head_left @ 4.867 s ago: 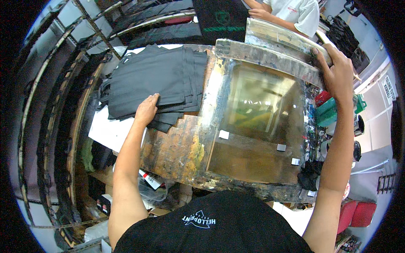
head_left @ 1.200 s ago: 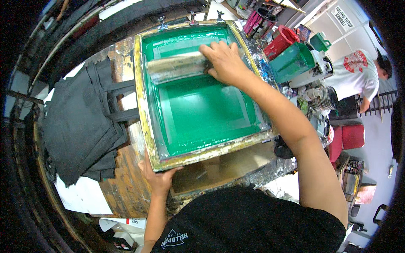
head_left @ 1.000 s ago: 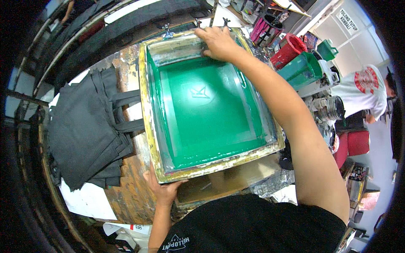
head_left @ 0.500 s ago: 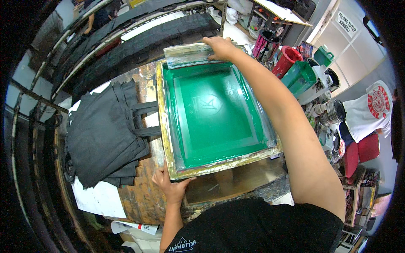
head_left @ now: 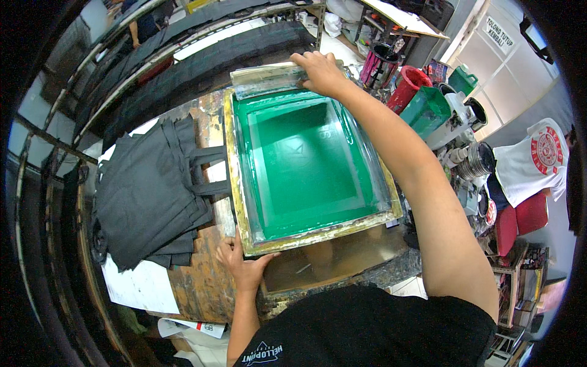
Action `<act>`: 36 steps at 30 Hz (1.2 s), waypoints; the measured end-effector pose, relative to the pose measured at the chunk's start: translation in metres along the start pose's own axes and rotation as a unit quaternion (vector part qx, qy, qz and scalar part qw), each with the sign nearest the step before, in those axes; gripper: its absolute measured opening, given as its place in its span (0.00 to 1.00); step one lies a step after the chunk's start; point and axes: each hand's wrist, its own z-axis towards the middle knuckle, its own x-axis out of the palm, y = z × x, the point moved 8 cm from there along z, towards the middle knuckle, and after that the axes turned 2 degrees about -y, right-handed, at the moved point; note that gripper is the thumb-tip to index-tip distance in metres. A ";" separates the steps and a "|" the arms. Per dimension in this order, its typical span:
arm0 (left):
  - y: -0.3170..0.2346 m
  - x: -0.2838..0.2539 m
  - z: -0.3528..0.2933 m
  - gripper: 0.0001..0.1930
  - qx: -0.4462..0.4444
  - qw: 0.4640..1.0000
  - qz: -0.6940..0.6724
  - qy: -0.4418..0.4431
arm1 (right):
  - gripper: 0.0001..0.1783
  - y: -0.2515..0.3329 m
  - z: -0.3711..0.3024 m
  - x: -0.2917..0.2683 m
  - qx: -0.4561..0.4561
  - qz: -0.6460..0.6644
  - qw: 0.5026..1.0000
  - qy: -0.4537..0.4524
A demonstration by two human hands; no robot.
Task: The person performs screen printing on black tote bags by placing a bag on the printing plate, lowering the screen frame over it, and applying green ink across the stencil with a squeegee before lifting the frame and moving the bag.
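A screen-printing frame [head_left: 386,218], its wooden border pale and ink-stained, lies on the worktable. Green ink coats the mesh [head_left: 306,196], thicker along the sides, and a faint design shows through. At the far edge my right hand [head_left: 318,72] grips one end of a long, ink-smeared squeegee [head_left: 266,79], which rests tilted on the frame's far end. My left hand [head_left: 244,267] holds the near left corner, its thumb along the front edge and its fingers along the side. Left of the frame lies a pile of black fabric bags [head_left: 147,192]; straps run under the border.
Stained wood of the worktable [head_left: 202,284] shows near my left hand. Ink containers, including a red bucket [head_left: 411,85] and a green jug [head_left: 426,113], crowd the right side. Metal racks with black cloth [head_left: 208,76] stand beyond. A person's arm [head_left: 134,33] shows far left.
Both hands keep their holds on the squeegee and the frame corner. The shine on the green mesh has shifted, with a darker patch now at its far end. The view has moved slightly.
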 end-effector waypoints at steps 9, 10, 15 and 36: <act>0.000 -0.003 0.001 0.65 0.023 0.999 -0.016 -0.019 | 0.35 0.030 0.006 0.014 -0.048 -0.039 0.997 -0.042; 0.001 -0.002 0.000 0.65 0.027 0.999 -0.026 -0.019 | 0.34 0.031 0.008 0.018 -0.050 -0.038 0.997 -0.044; -0.002 -0.002 0.004 0.67 0.031 0.998 -0.046 -0.013 | 0.32 0.028 0.009 0.038 -0.046 -0.053 0.996 -0.048; -0.002 -0.002 0.003 0.68 0.045 0.996 -0.071 -0.030 | 0.28 0.065 -0.033 0.038 -0.232 0.072 0.970 -0.014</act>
